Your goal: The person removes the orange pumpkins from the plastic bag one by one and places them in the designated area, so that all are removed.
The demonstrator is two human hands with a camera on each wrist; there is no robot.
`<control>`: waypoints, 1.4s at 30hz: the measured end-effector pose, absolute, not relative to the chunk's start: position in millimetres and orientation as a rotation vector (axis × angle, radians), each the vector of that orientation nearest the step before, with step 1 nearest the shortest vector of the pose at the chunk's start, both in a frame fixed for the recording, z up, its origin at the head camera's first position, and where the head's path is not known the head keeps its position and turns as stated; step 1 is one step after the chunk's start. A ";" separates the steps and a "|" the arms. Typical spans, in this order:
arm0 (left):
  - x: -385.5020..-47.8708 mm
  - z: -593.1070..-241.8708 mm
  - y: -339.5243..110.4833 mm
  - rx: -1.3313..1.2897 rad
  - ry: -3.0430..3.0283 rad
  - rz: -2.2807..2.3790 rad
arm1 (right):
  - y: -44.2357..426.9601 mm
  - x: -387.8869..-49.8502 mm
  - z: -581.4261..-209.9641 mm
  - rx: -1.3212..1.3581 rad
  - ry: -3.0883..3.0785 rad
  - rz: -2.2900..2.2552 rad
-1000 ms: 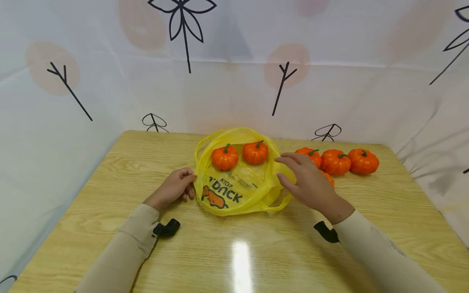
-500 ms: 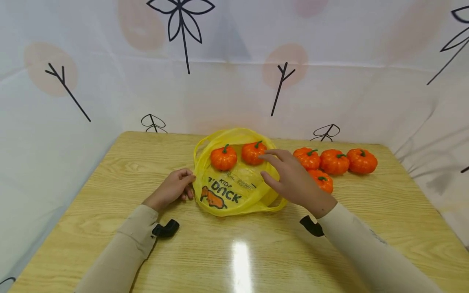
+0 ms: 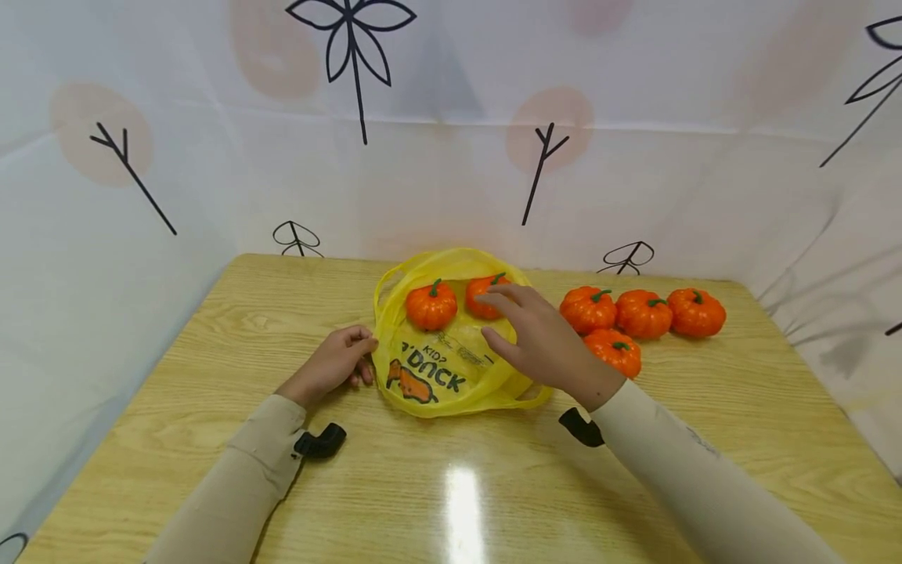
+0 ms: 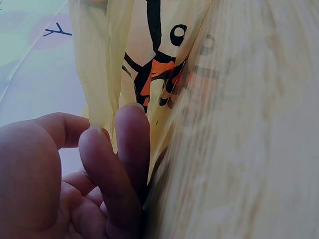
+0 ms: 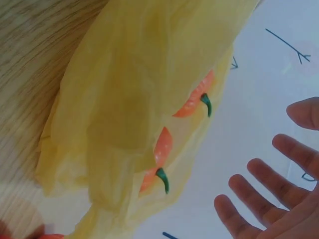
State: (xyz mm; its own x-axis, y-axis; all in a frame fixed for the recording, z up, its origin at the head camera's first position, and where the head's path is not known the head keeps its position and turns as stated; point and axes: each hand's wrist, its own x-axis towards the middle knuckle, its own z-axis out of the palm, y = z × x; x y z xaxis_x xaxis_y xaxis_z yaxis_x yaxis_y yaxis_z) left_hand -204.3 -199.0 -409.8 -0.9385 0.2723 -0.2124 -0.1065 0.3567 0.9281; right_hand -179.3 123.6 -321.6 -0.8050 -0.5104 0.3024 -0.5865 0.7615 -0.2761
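A yellow plastic bag (image 3: 486, 390) with printed lettering lies with its mouth wide toward me in the head view. Inside it sit two small orange pumpkins with green stems, a left pumpkin (image 3: 431, 306) and a right pumpkin (image 3: 481, 298). My left hand (image 3: 333, 363) pinches the bag's left edge; the left wrist view shows its fingertips (image 4: 133, 124) against the thin plastic. Over the bag's right side hovers my right hand (image 3: 543, 338), fingers spread and holding nothing, partly covering the right pumpkin. In the right wrist view, both pumpkins show past the bag's rim.
Several more orange pumpkins stand on the wooden table (image 3: 395, 486) to the bag's right: a row at the back (image 3: 643, 314) and a single pumpkin (image 3: 615, 352) in front of it. A white patterned cloth (image 3: 437, 180) hangs behind the table.
My right hand has moved left from the bag's right edge to over its mouth, uncovering the pumpkins at the right. The left hand has stayed at the bag's edge.
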 end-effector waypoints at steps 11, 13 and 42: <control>-206.7 -412.1 -199.7 0.152 2.298 1.605 | 118.9 -194.5 -314.7 0.881 -2.786 0.599; -206.9 -411.9 -199.6 0.152 2.300 1.605 | 117.5 -195.6 -312.1 0.883 -2.788 0.607; -204.5 -411.1 -198.6 0.162 2.304 1.613 | 84.9 -233.1 -316.0 0.851 -2.869 0.647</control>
State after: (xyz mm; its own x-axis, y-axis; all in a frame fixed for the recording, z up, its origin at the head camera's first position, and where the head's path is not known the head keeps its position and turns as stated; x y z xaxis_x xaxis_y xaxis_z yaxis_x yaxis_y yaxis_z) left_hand -204.5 -198.6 -411.1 -0.9414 0.2742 -0.1965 -0.0909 0.3547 0.9305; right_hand -233.1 84.9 -316.0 -0.8424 -0.5035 0.1922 -0.5372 0.7565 -0.3729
